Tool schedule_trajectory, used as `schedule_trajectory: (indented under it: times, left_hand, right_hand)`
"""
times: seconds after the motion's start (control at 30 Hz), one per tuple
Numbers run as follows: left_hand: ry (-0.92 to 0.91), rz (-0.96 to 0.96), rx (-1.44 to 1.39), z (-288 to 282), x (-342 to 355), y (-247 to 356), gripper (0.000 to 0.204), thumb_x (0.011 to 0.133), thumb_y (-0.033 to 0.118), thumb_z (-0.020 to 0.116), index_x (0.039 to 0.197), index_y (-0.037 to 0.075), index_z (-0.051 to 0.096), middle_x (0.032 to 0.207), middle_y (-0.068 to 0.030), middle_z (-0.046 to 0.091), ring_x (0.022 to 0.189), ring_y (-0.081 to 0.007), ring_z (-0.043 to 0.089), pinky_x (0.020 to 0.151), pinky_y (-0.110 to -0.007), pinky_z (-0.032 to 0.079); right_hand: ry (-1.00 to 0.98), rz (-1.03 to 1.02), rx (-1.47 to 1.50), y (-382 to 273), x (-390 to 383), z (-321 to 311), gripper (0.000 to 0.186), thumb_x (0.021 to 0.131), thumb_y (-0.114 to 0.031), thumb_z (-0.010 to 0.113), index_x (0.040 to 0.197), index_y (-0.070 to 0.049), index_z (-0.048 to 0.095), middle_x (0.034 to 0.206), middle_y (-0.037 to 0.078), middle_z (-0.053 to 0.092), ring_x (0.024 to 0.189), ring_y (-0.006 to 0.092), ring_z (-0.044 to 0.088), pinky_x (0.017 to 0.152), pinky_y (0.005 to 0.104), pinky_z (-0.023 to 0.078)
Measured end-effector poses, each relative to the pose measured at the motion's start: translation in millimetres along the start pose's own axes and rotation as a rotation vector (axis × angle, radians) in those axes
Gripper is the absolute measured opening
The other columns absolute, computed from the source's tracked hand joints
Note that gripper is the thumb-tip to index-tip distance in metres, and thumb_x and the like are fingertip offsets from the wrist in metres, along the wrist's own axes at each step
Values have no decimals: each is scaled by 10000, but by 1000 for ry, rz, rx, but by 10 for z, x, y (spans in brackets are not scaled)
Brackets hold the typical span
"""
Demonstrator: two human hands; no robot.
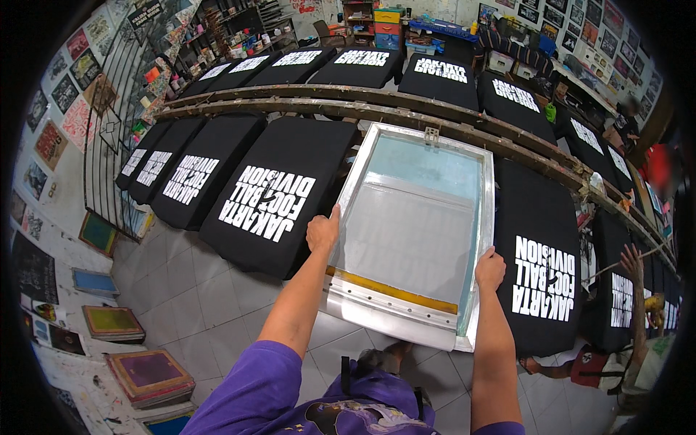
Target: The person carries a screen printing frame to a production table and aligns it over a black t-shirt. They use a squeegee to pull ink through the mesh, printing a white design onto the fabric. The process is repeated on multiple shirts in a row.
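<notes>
A silver metal screen-printing frame (486,188) lies in front of me, with pale blue and greyish mesh (406,225). Its left side rail is in my left hand (323,230), fingers closed around it. Lower down, my right hand (490,270) grips the opposite rail. Across the near end of the mesh lies a squeegee (391,308) with a metal holder and an amber blade. Black T-shirts with white block lettering are stretched on boards on both sides: one shirt (290,152) left of the frame, another (533,206) to its right. Whatever lies directly beneath the frame is mostly hidden.
Long stained rails (290,106) run behind the frame, with more black shirts (355,69) beyond. Coloured screens (148,377) lean along the left wall. At right, another person's raised hand (634,264) is near more shirts. Grey floor tiles (206,279) show below.
</notes>
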State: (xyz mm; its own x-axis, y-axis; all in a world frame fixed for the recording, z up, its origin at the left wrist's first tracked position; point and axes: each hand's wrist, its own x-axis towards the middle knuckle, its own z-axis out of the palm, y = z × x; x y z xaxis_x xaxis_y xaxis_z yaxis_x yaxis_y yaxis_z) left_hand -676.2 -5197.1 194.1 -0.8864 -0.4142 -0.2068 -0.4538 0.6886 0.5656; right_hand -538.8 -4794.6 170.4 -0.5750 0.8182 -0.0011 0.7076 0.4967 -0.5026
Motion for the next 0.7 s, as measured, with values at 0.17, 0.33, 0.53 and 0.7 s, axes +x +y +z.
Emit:
schedule_trajectory:
  times: [0.17,0.33,0.53,0.7]
  left_hand:
    - [3,-21,7,-2,-9,-17,770,940,696,528,1101,-17,771,1182,-260,725,1143,-425,678,994,-500,521]
    - [45,-12,11,81,56,-9,795,919,733,528,1133,7,771,1216,-264,710,1171,-442,667,1015,-532,512]
    - [-5,50,55,211,242,-107,848,918,737,520,1175,-39,744,1230,-304,693,1193,-457,652,1037,-534,497]
    - [31,98,44,269,210,-84,884,934,749,492,1063,-84,756,1156,-325,707,1151,-465,665,1003,-534,508]
  right_hand:
    - [-8,3,-4,-43,-72,-53,574,1058,-430,426,1047,35,763,1069,306,724,1043,487,687,952,545,536]
    - [5,40,9,36,14,27,582,1053,-434,394,1054,9,771,1066,289,732,1050,502,682,957,576,530]
    - [-11,40,2,-20,30,-27,543,1039,-445,441,1045,-24,783,1034,289,733,1025,496,692,927,571,546]
    - [6,40,40,28,36,5,541,1047,-414,439,990,7,774,1005,297,731,981,491,698,898,572,551]
